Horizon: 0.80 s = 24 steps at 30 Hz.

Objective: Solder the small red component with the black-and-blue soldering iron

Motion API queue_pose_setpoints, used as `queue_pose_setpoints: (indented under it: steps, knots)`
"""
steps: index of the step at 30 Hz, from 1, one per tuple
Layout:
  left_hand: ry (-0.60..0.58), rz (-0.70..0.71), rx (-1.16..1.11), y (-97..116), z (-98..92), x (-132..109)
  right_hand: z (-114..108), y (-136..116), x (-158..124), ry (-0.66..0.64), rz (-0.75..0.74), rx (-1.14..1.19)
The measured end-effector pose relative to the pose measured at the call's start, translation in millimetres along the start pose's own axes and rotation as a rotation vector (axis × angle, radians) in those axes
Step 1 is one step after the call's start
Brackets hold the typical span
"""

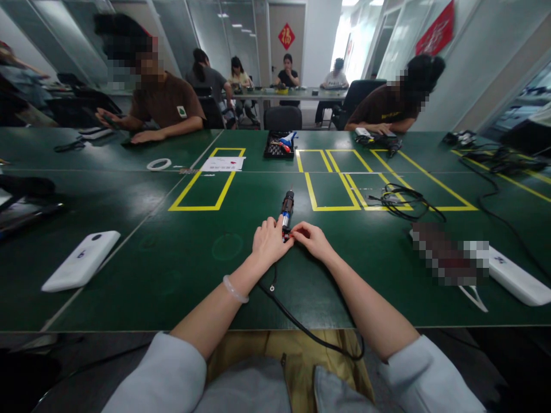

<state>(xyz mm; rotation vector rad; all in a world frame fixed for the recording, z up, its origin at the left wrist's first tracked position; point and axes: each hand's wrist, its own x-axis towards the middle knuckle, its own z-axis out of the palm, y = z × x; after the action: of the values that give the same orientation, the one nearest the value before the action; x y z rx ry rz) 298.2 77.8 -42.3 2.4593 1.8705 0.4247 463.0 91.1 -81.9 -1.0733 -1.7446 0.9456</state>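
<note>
A slim corded power tool (287, 202) lies on the green table, its thin tip pointing away from me. It has a black front end and a bare blue and silver section behind it. My left hand (269, 241) is closed over its rear part and holds it against the table. My right hand (313, 240) pinches at small red bits by the tool's rear end; what sits between those fingertips is too small to make out. A black power cord (301, 326) runs from under my left hand over the table edge, with a small ring terminal (272, 288) beside it.
A black tray (279, 150) of tools stands ahead. White power banks (81, 261) lie left and right. A coiled black cable (402, 198) is at the right, a tape roll (159, 164) at the left. Yellow tape rectangles mark the table (206, 241). Two co-workers sit opposite.
</note>
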Motion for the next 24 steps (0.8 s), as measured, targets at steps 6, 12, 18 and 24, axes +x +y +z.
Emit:
queue_pose_setpoints:
  steps: [6,12,18,24]
  knots:
    - [-0.019,0.032,0.092,-29.1,-15.8,-19.7,0.7,5.3,-0.5,-0.038,0.022,-0.011]
    - [-0.072,-0.094,0.223,-89.8,-41.0,-62.7,1.1,-1.8,-2.7,-0.065,0.033,-0.022]
    - [-0.096,-0.237,0.397,-179.5,-66.8,-111.1,1.3,-9.3,-3.0,-0.071,0.033,-0.077]
    - [-0.164,-0.424,0.511,-262.3,-91.2,-149.4,3.1,-9.1,-3.4,-0.082,0.044,-0.056]
